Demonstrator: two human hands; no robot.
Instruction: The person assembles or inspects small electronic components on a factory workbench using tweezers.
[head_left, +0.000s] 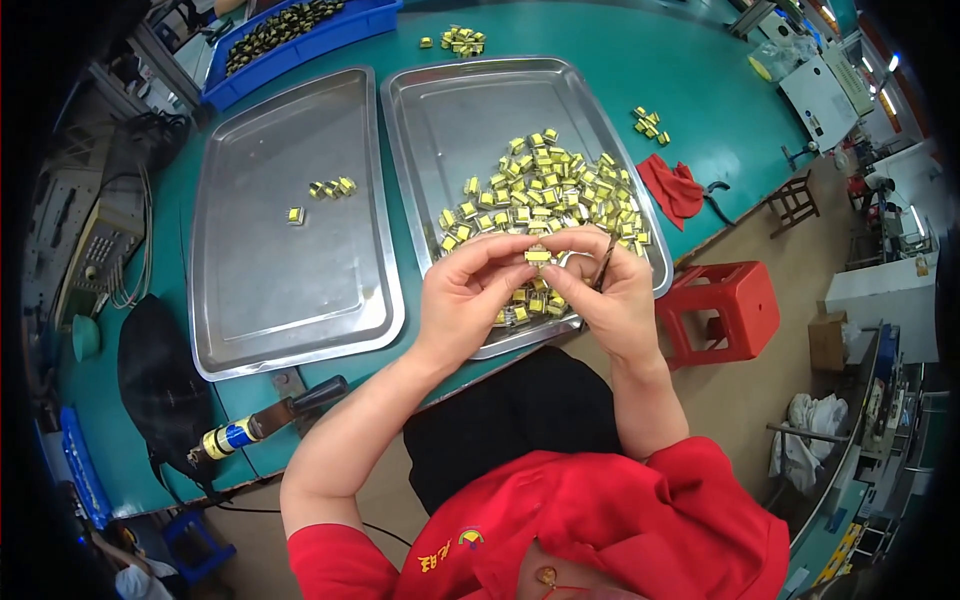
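Note:
Between the fingertips of both hands is a small yellow-wrapped transformer (538, 257) with metal pins along its sides. My left hand (462, 290) pinches it from the left. From the other side my right hand (612, 290) grips it with thumb and forefinger, and a thin dark tool, perhaps tweezers (606, 262), rests in that hand. Under and beyond the hands, a heap of similar transformers (545, 185) fills much of the right metal tray (440, 105). The left metal tray (290, 270) carries a short row of transformers (332, 188) and a single one (296, 215).
A blue bin (300, 45) of dark parts stands at the far left. Small transformer groups (462, 41) lie on the green table. A red cloth (672, 190) and pliers (718, 200) lie right; a red stool (725, 310) stands below. A black-handled tool (270, 418) lies near-left.

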